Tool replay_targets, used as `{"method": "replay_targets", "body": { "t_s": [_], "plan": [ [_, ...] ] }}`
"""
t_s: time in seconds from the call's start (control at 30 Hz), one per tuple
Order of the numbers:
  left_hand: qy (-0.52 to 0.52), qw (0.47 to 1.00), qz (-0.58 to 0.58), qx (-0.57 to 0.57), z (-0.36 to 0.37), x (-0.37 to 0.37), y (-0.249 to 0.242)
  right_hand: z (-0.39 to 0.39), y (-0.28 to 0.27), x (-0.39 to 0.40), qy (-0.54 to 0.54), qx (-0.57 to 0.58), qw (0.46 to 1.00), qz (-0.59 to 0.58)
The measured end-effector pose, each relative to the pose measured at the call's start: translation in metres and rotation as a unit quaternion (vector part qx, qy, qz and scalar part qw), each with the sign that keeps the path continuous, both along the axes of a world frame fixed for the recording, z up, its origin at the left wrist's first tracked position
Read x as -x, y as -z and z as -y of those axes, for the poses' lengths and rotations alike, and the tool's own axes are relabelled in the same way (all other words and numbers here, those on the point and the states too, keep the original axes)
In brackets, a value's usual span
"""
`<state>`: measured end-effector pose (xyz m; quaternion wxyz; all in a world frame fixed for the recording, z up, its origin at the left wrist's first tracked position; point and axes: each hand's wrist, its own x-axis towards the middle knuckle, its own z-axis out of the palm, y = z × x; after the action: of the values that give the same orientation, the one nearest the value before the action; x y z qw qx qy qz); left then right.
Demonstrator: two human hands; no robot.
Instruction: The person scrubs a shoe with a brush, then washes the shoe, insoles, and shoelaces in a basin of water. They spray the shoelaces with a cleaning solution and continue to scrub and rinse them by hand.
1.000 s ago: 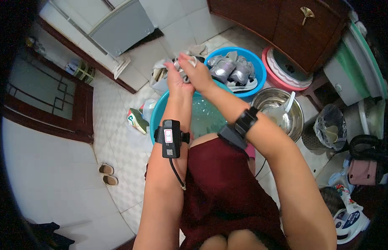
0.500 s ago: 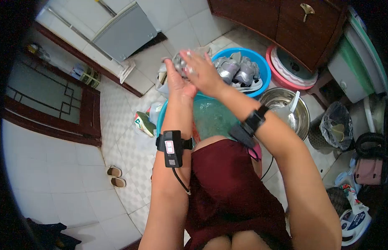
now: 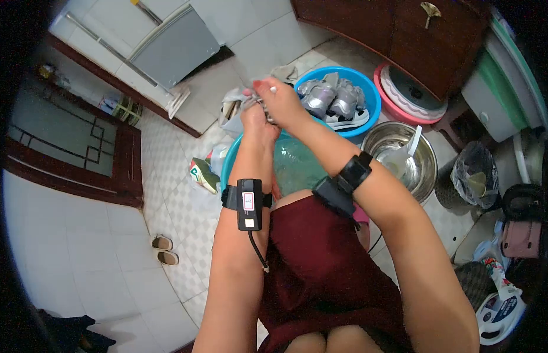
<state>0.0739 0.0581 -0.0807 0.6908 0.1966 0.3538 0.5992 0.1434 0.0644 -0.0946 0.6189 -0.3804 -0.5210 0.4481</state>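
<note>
My left hand (image 3: 255, 119) and my right hand (image 3: 280, 103) are close together, both closed on a wet grey cloth (image 3: 262, 105) that is bunched up between them. They are above the far rim of a teal basin (image 3: 229, 162) of greenish water (image 3: 300, 165). Right of my hands, a blue basin (image 3: 377, 106) holds silver-grey shoes (image 3: 343, 101) and a black-and-white shoe or sandal (image 3: 351, 122). Just beyond my left hand is a whitish bag or container (image 3: 230, 119), partly hidden.
A steel bowl (image 3: 430, 167) with a white ladle (image 3: 413, 143) stands right of the teal basin. Pink basins (image 3: 384, 97) are below the brown cabinet (image 3: 362, 26). A lined bin (image 3: 475, 176) is at the right, slippers (image 3: 165, 250) at the left.
My hands were pressed flat with fingers spread around the grey cloth; now they have closed round it, slightly lower, and squeeze it into a narrower bunch.
</note>
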Motion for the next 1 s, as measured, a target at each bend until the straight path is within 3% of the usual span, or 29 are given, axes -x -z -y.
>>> {"method": "replay_targets", "body": {
  "t_s": [0.1,0.17,0.2,0.23,0.27,0.33,0.37,0.43,0.53,0.7,0.77,0.87,0.9,1.0],
  "plan": [
    [0.060,0.993,0.078,-0.063,-0.017,0.004,0.019,-0.004,0.013,0.000,0.053,-0.006,0.999,-0.007],
    [-0.018,0.997,0.046,-0.052,0.004,0.000,-0.008,0.012,0.011,0.003,0.055,-0.031,0.998,-0.006],
    [-0.060,0.997,0.032,-0.045,0.013,-0.001,-0.017,0.020,0.013,0.006,0.065,-0.085,0.994,0.035],
    [0.025,0.998,0.051,-0.018,0.007,0.010,-0.010,0.026,0.013,0.009,0.076,-0.140,0.984,0.075],
    [0.025,0.999,0.038,-0.020,0.007,0.010,-0.005,0.029,0.012,0.010,0.086,-0.194,0.971,0.113],
    [0.026,0.999,0.007,-0.026,0.004,0.008,0.002,0.025,0.008,0.006,0.096,-0.121,0.983,0.096],
    [0.079,0.994,-0.009,-0.069,-0.021,0.017,0.035,0.013,0.013,0.003,0.109,-0.086,0.987,0.085],
    [0.104,0.994,0.019,-0.035,-0.005,0.003,0.015,0.013,0.006,-0.006,0.151,-0.013,0.982,0.113],
    [0.140,0.990,0.020,-0.008,0.000,-0.003,0.006,0.003,0.009,-0.013,0.146,-0.018,0.985,0.087],
    [0.198,0.969,-0.136,0.053,-0.007,0.011,-0.004,0.004,0.009,-0.018,0.029,0.121,0.991,-0.040],
    [0.212,0.968,-0.135,0.017,-0.006,0.014,-0.006,0.007,0.003,-0.016,-0.036,0.194,0.970,-0.142],
    [0.237,0.954,-0.179,-0.038,-0.005,0.020,-0.022,0.006,-0.003,-0.013,-0.087,0.203,0.947,-0.233],
    [0.247,0.947,-0.200,-0.054,-0.005,0.023,-0.028,-0.003,0.005,-0.014,-0.159,0.196,0.934,-0.254],
    [0.279,0.923,-0.260,-0.048,-0.016,0.038,-0.031,-0.008,-0.002,-0.012,-0.227,0.250,0.913,-0.229]
  ]
}}
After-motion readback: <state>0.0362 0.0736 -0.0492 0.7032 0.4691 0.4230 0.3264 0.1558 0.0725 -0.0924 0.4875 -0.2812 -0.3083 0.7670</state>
